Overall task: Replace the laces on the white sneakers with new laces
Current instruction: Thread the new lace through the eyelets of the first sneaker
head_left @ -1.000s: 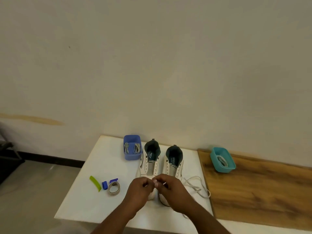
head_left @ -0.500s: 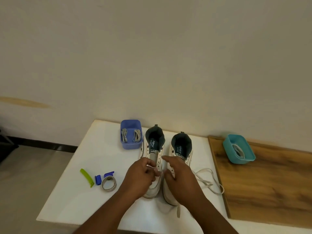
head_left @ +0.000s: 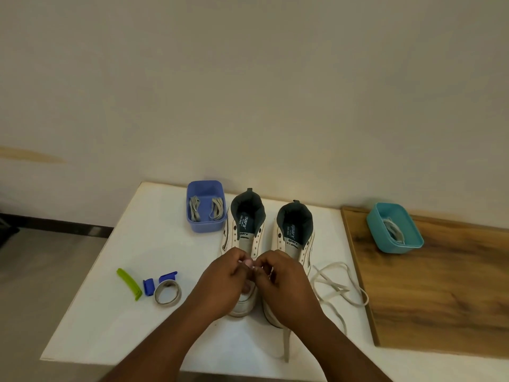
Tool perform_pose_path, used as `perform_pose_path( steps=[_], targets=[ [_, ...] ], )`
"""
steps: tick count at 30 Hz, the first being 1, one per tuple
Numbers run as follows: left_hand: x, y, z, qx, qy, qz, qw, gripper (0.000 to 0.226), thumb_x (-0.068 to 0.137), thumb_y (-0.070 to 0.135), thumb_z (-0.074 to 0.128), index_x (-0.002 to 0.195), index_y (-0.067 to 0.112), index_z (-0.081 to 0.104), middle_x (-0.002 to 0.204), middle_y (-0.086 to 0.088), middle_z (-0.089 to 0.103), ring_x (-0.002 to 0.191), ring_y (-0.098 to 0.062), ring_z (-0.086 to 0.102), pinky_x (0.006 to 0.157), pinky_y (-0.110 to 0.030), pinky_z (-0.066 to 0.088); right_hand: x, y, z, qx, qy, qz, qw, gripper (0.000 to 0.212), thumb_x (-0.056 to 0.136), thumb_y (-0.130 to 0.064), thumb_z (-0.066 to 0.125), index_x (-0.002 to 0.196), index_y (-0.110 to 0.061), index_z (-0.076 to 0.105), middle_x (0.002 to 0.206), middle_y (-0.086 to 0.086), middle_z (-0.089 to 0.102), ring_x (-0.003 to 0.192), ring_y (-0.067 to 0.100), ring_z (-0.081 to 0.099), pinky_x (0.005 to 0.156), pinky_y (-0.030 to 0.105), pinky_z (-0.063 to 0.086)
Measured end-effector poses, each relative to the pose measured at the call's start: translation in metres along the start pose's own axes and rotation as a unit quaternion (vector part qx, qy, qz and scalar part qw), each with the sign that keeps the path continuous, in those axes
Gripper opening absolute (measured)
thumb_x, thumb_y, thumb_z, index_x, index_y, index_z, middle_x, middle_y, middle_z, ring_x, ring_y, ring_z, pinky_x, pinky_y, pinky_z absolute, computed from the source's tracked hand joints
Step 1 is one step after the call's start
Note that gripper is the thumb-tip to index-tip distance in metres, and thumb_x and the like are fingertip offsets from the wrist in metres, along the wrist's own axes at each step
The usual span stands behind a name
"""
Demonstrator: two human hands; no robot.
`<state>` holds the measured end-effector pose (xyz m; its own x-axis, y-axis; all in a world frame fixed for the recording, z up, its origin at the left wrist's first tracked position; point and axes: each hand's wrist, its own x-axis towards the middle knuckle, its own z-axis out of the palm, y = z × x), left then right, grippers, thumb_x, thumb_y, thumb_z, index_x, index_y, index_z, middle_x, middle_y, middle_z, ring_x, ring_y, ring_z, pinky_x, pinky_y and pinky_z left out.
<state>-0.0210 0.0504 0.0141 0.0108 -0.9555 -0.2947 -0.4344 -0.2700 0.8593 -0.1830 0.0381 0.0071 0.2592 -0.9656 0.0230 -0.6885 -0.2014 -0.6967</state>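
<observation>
Two white sneakers stand side by side on the white table (head_left: 110, 312), toes toward me: the left sneaker (head_left: 245, 230) and the right sneaker (head_left: 293, 235). Both show bare eyelets near the top. My left hand (head_left: 223, 285) and my right hand (head_left: 286, 288) meet over the left sneaker's front, fingertips pinched together on something small and pale; the lace between them is mostly hidden. A loose white lace (head_left: 336, 285) trails on the table to the right of the right sneaker and runs toward the front edge.
A blue tub (head_left: 205, 227) holding folded grey laces sits behind the left sneaker. A teal tub (head_left: 396, 246) with laces stands on a wooden board (head_left: 440, 299) at the right. A green clip (head_left: 129, 283), blue clips (head_left: 148, 286) and a grey lace coil (head_left: 167, 292) lie at the left.
The view has tilted down and closer to the table. Both hands have stayed together over the front of the left sneaker, fingertips drawn closer into a pinch.
</observation>
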Motion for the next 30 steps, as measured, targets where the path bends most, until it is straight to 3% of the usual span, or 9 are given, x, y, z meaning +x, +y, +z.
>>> perform_pose_path(
  steps=[2, 4, 7, 11, 20, 22, 25, 30],
  targets=[
    [0.001, -0.004, -0.001, 0.049, 0.062, 0.024, 0.997, 0.015, 0.104, 0.033, 0.046, 0.101, 0.033, 0.061, 0.085, 0.015, 0.071, 0.077, -0.001, 0.066, 0.073, -0.02, 0.047, -0.001, 0.002, 0.001, -0.063, 0.049, 0.01, 0.997, 0.007, 0.096, -0.03, 0.059, 0.092, -0.033, 0.063, 0.089, -0.015, 0.056, 0.078, 0.007, 0.056, 0.069, 0.024, 0.049],
    [0.003, -0.008, -0.002, 0.143, 0.132, 0.069, 0.978, 0.021, 0.103, 0.031, 0.048, 0.113, 0.033, 0.066, 0.101, 0.015, 0.069, 0.091, -0.001, 0.062, 0.078, -0.014, 0.04, 0.0, 0.005, 0.001, -0.151, 0.107, 0.005, 0.983, 0.008, 0.095, -0.031, 0.061, 0.093, -0.03, 0.069, 0.09, -0.011, 0.058, 0.08, 0.007, 0.053, 0.072, 0.026, 0.05],
    [0.006, -0.01, 0.006, 0.26, 0.144, 0.078, 0.952, 0.03, 0.102, 0.031, 0.05, 0.127, 0.036, 0.065, 0.116, 0.005, 0.057, 0.104, -0.011, 0.053, 0.083, -0.018, 0.041, 0.005, 0.011, 0.006, -0.217, 0.138, 0.007, 0.966, 0.01, 0.092, -0.033, 0.067, 0.091, -0.029, 0.076, 0.09, -0.008, 0.061, 0.084, 0.011, 0.053, 0.077, 0.029, 0.05],
    [0.01, -0.009, 0.019, 0.368, 0.161, 0.054, 0.914, 0.029, 0.099, 0.041, 0.05, 0.125, 0.04, 0.064, 0.122, 0.007, 0.05, 0.109, -0.014, 0.044, 0.088, -0.026, 0.039, 0.007, 0.014, 0.02, -0.277, 0.146, -0.006, 0.95, 0.008, 0.087, -0.039, 0.076, 0.086, -0.032, 0.078, 0.085, -0.007, 0.065, 0.083, 0.016, 0.059, 0.081, 0.036, 0.05],
    [0.016, -0.01, 0.02, 0.347, 0.162, 0.035, 0.923, 0.026, 0.095, 0.051, 0.058, 0.12, 0.048, 0.065, 0.131, 0.013, 0.048, 0.119, -0.015, 0.04, 0.096, -0.03, 0.033, 0.007, 0.012, 0.027, -0.291, 0.161, -0.013, 0.943, 0.009, 0.078, -0.031, 0.085, 0.086, -0.033, 0.079, 0.088, -0.007, 0.067, 0.091, 0.023, 0.063, 0.086, 0.047, 0.05],
    [0.016, -0.011, 0.019, 0.346, 0.171, 0.033, 0.922, 0.026, 0.093, 0.054, 0.06, 0.117, 0.048, 0.067, 0.131, 0.012, 0.049, 0.118, -0.016, 0.041, 0.096, -0.031, 0.034, 0.007, 0.013, 0.028, -0.283, 0.173, -0.021, 0.943, 0.005, 0.081, -0.03, 0.079, 0.086, -0.032, 0.08, 0.088, -0.006, 0.069, 0.091, 0.025, 0.064, 0.087, 0.05, 0.049],
    [0.015, -0.011, 0.019, 0.35, 0.174, 0.021, 0.92, 0.028, 0.092, 0.059, 0.058, 0.116, 0.049, 0.067, 0.137, 0.011, 0.045, 0.126, -0.017, 0.038, 0.101, -0.034, 0.031, 0.006, 0.013, 0.027, -0.274, 0.173, -0.02, 0.946, 0.018, 0.081, -0.035, 0.063, 0.086, -0.033, 0.081, 0.088, -0.007, 0.069, 0.092, 0.025, 0.063, 0.093, 0.046, 0.041],
    [0.018, -0.011, 0.016, 0.329, 0.185, 0.034, 0.925, 0.015, 0.091, 0.051, 0.062, 0.103, 0.048, 0.072, 0.148, 0.009, 0.039, 0.136, -0.021, 0.029, 0.107, -0.043, 0.026, 0.006, 0.016, 0.027, -0.252, 0.16, -0.016, 0.954, 0.015, 0.086, -0.03, 0.066, 0.092, -0.034, 0.079, 0.094, -0.008, 0.068, 0.099, 0.025, 0.06, 0.094, 0.045, 0.037]
  ],
)
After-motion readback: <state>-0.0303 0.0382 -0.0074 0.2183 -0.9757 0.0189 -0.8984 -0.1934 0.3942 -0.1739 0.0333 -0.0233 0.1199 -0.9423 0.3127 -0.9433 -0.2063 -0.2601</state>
